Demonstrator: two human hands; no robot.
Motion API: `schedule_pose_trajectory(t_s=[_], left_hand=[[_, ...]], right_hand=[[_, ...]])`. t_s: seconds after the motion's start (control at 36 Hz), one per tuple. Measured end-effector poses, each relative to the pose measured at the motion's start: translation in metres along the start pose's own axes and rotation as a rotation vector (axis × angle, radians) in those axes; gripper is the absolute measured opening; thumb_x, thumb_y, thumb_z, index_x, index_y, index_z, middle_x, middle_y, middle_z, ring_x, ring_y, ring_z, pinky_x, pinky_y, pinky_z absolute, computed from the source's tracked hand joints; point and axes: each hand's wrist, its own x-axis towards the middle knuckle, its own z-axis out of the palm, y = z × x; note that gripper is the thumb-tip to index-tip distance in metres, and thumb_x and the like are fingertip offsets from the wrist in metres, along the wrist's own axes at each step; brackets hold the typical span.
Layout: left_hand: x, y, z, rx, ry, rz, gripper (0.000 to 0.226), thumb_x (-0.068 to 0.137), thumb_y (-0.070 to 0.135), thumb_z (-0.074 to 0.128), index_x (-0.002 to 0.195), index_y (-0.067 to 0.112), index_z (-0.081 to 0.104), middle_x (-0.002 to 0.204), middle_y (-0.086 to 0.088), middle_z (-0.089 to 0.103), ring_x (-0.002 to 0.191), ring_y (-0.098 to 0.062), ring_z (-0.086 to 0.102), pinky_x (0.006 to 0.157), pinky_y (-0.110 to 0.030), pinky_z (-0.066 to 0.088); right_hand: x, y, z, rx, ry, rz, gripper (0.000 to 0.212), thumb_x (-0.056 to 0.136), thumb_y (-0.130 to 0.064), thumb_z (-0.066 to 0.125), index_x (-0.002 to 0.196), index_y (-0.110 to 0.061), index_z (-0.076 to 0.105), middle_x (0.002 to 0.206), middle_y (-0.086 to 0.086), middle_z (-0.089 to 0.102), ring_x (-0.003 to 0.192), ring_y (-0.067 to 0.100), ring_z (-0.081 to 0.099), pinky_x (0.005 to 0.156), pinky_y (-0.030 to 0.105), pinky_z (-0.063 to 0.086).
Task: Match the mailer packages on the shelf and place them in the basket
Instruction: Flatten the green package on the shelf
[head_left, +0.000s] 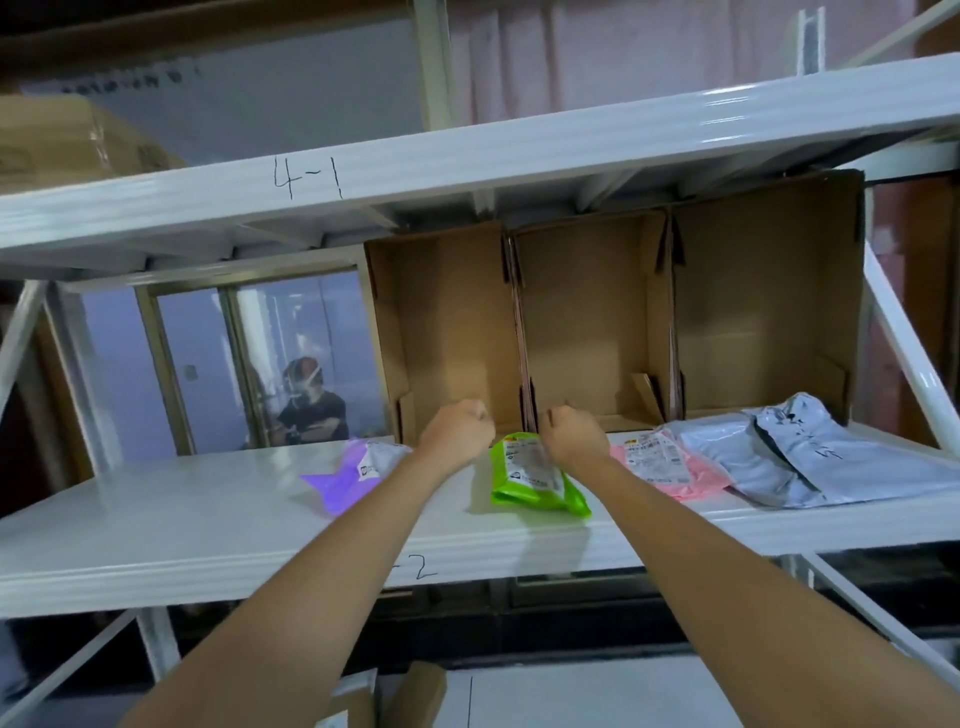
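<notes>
Mailer packages lie in a row along the white shelf (156, 525) I am looking at, in front of three open cardboard boxes (613, 322) that stand side by side at the back. I see the largest, a grey mailer (810, 457), at the right end, partly inside the rightmost box. Just left of it lies a pink mailer (670, 462), touching the grey one. The green mailer (535, 478) sits in the middle, between my two arms. A purple mailer (343, 478) lies to the left, partly hidden by my left forearm. My left hand (457, 428) is curled into a fist above the shelf and I see nothing in it. My right hand (571, 434) is curled too, at the green mailer's top edge; I cannot tell whether it grips it. The beam above reads "4-1".
</notes>
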Motion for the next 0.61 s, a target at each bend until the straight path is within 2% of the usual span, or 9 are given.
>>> schedule_pose_trajectory(t_s=[0.08,0.17,0.25,0.31,0.36,0.42,0.47,0.53,0.61], left_hand=[[0.009,0.017,0.014,0.003,-0.048,0.033,0.026,0.097,0.021,0.035,0.094,0.01,0.058,0.109,-0.016,0.063,0.102,-0.031,0.058,0.083,-0.032,0.045],[0.008,0.03,0.039,-0.031,-0.158,0.028,0.034,0.1,0.022,0.032,0.109,0.002,0.058,0.116,-0.02,0.061,0.108,-0.034,0.057,0.081,-0.033,0.044],[0.005,0.029,0.068,-0.018,-0.323,0.03,0.037,0.097,0.018,0.036,0.12,0.003,0.062,0.126,-0.017,0.06,0.118,-0.032,0.056,0.096,-0.035,0.046],[0.005,0.021,0.082,0.091,-0.33,0.047,0.043,0.095,0.02,0.039,0.132,0.003,0.051,0.139,-0.018,0.05,0.128,-0.031,0.046,0.106,-0.037,0.039],[0.002,0.012,0.09,0.199,-0.314,0.085,0.055,0.098,0.027,0.035,0.148,0.005,0.029,0.152,-0.017,0.03,0.139,-0.032,0.029,0.114,-0.039,0.027],[-0.002,0.002,0.094,0.246,-0.326,0.144,0.062,0.1,0.031,0.031,0.154,0.009,0.009,0.159,-0.014,0.012,0.146,-0.031,0.013,0.119,-0.041,0.016],[-0.004,-0.007,0.1,0.255,-0.348,0.162,0.064,0.101,0.033,0.028,0.154,0.012,-0.002,0.161,-0.012,0.001,0.149,-0.029,0.001,0.121,-0.042,0.01],[-0.004,-0.012,0.1,0.209,-0.37,0.137,0.064,0.1,0.033,0.03,0.155,0.016,0.002,0.162,-0.007,0.0,0.149,-0.026,-0.002,0.121,-0.041,0.009],[-0.004,-0.017,0.098,0.169,-0.379,0.147,0.065,0.096,0.033,0.037,0.154,0.017,0.013,0.162,-0.004,0.006,0.149,-0.021,0.002,0.121,-0.038,0.01]], right_hand=[[-0.009,0.006,-0.006,-0.02,0.025,-0.022,0.04,0.104,-0.023,0.028,0.111,0.004,0.058,0.115,0.025,0.058,0.106,0.039,0.057,0.081,0.038,0.043],[-0.017,0.013,-0.01,-0.071,0.026,-0.026,0.045,0.106,-0.026,0.025,0.11,0.003,0.059,0.116,0.025,0.06,0.108,0.038,0.057,0.081,0.038,0.042],[-0.023,0.019,-0.008,-0.118,-0.042,-0.021,0.049,0.106,-0.032,0.023,0.115,-0.001,0.06,0.12,0.023,0.061,0.113,0.036,0.056,0.086,0.038,0.042],[-0.025,0.02,-0.005,-0.136,-0.092,-0.029,0.05,0.106,-0.037,0.022,0.119,-0.004,0.058,0.122,0.021,0.061,0.116,0.035,0.055,0.09,0.038,0.042],[-0.026,0.021,0.001,-0.155,-0.143,-0.064,0.05,0.105,-0.038,0.02,0.125,-0.007,0.054,0.127,0.019,0.059,0.119,0.034,0.053,0.095,0.039,0.042],[-0.025,0.02,0.008,-0.177,-0.193,-0.102,0.052,0.105,-0.039,0.019,0.139,-0.01,0.044,0.146,0.014,0.045,0.134,0.029,0.042,0.107,0.04,0.036],[-0.025,0.017,0.014,-0.206,-0.252,-0.132,0.053,0.105,-0.038,0.017,0.15,-0.013,0.031,0.16,0.005,0.023,0.146,0.02,0.023,0.114,0.038,0.025],[-0.027,0.014,0.021,-0.224,-0.29,-0.15,0.054,0.105,-0.037,0.015,0.152,-0.013,0.026,0.162,0.001,0.013,0.149,0.015,0.012,0.117,0.034,0.02],[-0.031,0.014,0.032,-0.213,-0.328,-0.152,0.052,0.106,-0.035,0.015,0.152,-0.012,0.025,0.163,0.001,0.011,0.149,0.013,0.009,0.117,0.032,0.021]])
